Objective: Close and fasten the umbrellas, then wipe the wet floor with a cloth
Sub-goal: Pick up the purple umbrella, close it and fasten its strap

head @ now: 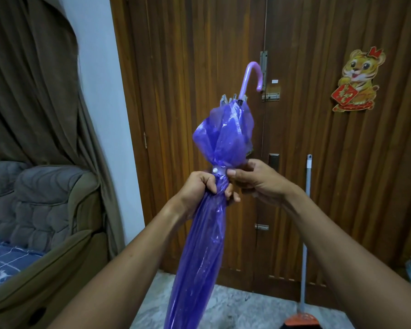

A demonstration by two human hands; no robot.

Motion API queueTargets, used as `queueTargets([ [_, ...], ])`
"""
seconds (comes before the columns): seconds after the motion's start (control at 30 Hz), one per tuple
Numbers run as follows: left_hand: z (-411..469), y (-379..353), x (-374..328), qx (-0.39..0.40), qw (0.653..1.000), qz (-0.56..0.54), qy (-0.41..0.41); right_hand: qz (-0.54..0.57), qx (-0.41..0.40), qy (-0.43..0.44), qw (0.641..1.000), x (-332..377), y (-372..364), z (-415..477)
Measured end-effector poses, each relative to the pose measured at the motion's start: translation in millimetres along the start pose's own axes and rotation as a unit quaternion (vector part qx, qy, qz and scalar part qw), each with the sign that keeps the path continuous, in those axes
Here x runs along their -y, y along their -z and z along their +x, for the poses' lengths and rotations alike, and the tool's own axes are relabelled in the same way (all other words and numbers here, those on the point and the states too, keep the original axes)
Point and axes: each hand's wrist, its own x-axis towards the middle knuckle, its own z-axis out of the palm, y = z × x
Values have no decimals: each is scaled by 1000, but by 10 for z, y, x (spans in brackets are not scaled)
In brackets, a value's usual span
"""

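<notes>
My left hand (201, 186) clenches the furled purple umbrella (214, 205), its long axis running from six o'clock up to the handle at one o'clock, while my right hand (254, 179) pinches the strap (220, 170) just above.

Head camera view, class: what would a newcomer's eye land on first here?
The purple umbrella fills the centre, folded, hook handle pointing up. The left hand grips its middle while the right hand pinches the strap round it. Behind, a tiger sticker brightens the wooden door at upper right.
</notes>
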Motion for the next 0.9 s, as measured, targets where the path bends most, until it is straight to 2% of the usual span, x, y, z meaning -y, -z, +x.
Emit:
queueTargets([
  [0.1, -38, 23, -27, 20, 999, 30, 12, 28, 22, 5, 999, 9, -45, -26],
  [0.2, 11, 92, 3, -83, 991, 104, 22, -3, -62, 56, 997, -8, -139, 25],
  [0.27, 25, 162, 76, -152, 971, 184, -30, 8, -124, 80, 989, -49, -172, 72],
  [0.33, 24, 198, 228, -183, 950, 231, -99, 19, -187, 91, 978, -94, -187, 100],
  [0.4, 35, 153, 420, -196, 919, 306, -155, 15, -234, 91, 968, -128, -243, 143],
  [0.43, 75, 115, 497, -230, 891, 349, -177, 20, -240, 81, 967, -129, -304, 163],
  [0.5, 160, 103, 552, -308, 839, 390, -223, 42, -227, 56, 971, -140, -389, 208],
  [0.53, 183, 118, 541, -326, 828, 391, -236, 52, -219, 45, 973, -136, -396, 220],
  [0.6, 180, 165, 491, -309, 842, 377, -233, 40, -208, 32, 977, -112, -311, 223],
  [0.73, 80, 167, 416, -257, 861, 373, -232, -73, -210, 27, 975, -34, -143, 111],
  [0.9, 93, 130, 381, -248, 881, 346, -206, -125, -179, 39, 975, 21, -47, -23],
])
